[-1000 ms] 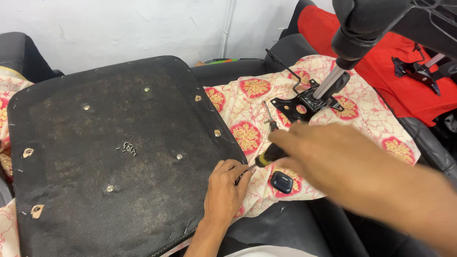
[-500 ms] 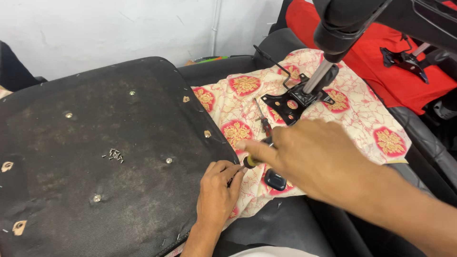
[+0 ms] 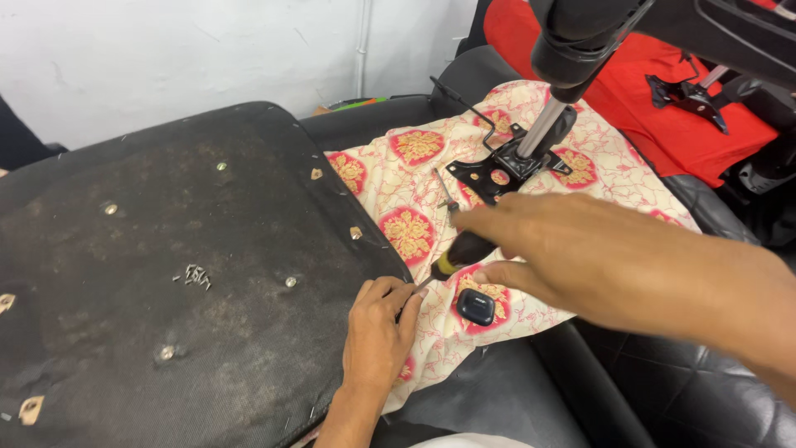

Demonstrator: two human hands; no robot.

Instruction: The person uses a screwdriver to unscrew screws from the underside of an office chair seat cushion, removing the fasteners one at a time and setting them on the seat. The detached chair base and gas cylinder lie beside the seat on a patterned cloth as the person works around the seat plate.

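An upturned black chair seat [image 3: 166,249] lies in front of me, its fabric underside dotted with staples and bolt holes. My left hand [image 3: 377,336] sits at its right rim, fingers curled over the edge. My right hand [image 3: 564,249] reaches in from the right and grips a screwdriver [image 3: 460,253] with a black and yellow handle. The screwdriver's tip points at the rim, right by my left fingertips. A small black boxy object [image 3: 475,307] lies on the cloth just below my right hand.
A cream cloth with red patterns [image 3: 406,199] covers the surface to the right of the seat. On it stand a black chair mechanism plate with a gas cylinder [image 3: 510,166] and a thin metal tool [image 3: 444,187]. Red fabric [image 3: 630,91] and black chair parts lie behind.
My right hand has drawn the screwdriver down and left to the seat's rim. My left hand stays at the edge.
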